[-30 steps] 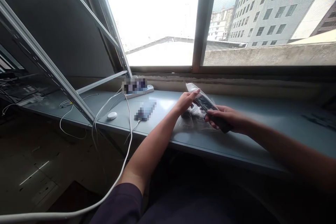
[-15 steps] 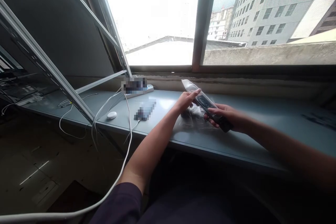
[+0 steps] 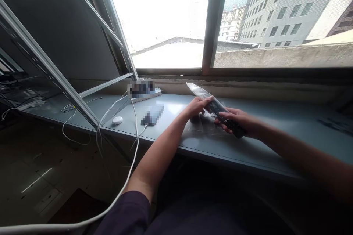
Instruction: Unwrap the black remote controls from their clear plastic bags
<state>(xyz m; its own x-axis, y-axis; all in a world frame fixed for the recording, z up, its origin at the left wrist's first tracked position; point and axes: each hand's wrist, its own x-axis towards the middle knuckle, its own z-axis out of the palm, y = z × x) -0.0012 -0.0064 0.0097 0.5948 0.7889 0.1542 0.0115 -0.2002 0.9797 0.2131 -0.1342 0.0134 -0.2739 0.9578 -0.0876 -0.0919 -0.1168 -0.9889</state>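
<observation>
A dark remote control (image 3: 233,126), long and with small buttons, slants between my two hands over the bench. Its upper part lies inside a clear plastic sleeve (image 3: 194,89), whose loose end points up and left toward the window. My left hand (image 3: 198,106) pinches the sleeve around the remote's far part, thumb on top. Around the lower half of the remote, my right hand (image 3: 239,119) is closed, with the thumb on its face. Beneath them, crumpled clear plastic (image 3: 202,125) rests on the bench, partly covered by my hands; what it holds cannot be made out.
The grey bench (image 3: 275,136) runs along under the window. To the left are a white oval object (image 3: 117,120), a blurred-out item (image 3: 152,115) with a cable, a power strip (image 3: 146,95) and a slanting metal frame (image 3: 55,69). A white cable (image 3: 132,170) hangs across my left side.
The sleeve's loose end has shifted slightly left and looks flatter. My left hand has moved a little right along the remote, while my right hand stays nearly still.
</observation>
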